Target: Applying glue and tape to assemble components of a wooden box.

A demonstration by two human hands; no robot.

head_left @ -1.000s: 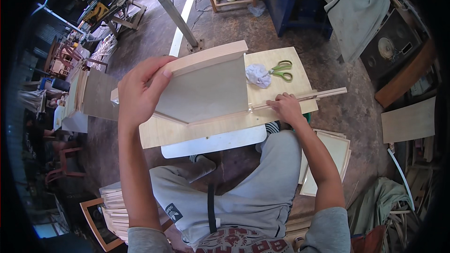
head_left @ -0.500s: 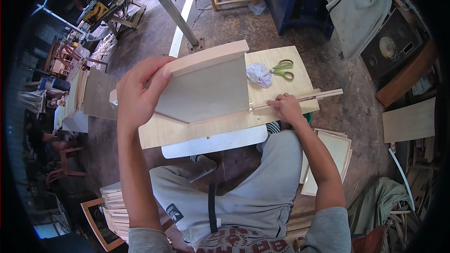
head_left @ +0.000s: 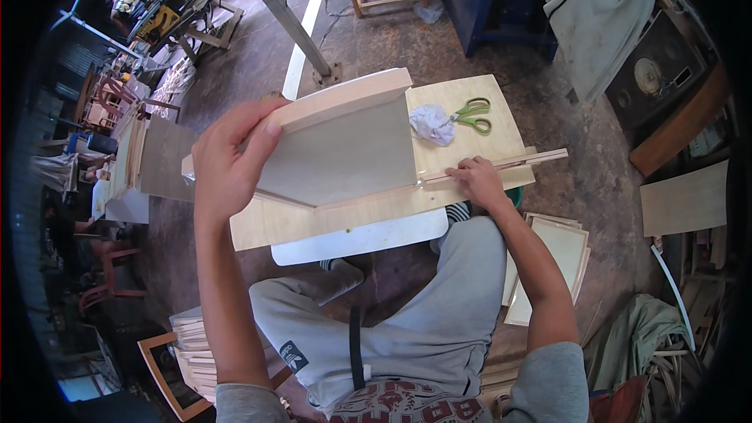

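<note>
The framed panel [head_left: 348, 145] is held tilted over the surface [head_left: 505, 129], its top rail [head_left: 345, 100] clamped by the fingers of the left hand [head_left: 227, 153]; the thin strip [head_left: 544, 157] beside its lower corner is gripped by the right hand's [head_left: 478, 178] fingers; if loosened, alignment could be lost.

Left hand [head_left: 227, 164]: up high, back of it toward the camera, thumb [head_left: 263, 142] and fingers [head_left: 254, 113] set in a wide pinch, aimed up and to the right
Left forearm [head_left: 222, 298]: bare, rising pretty much straight up from the lower edge
Right hand [head_left: 479, 180]: sits a bit lower, knuckles up, fingers curled into a low grip
Right forearm [head_left: 529, 258]: bare too, slanting inward and away from the body
</note>
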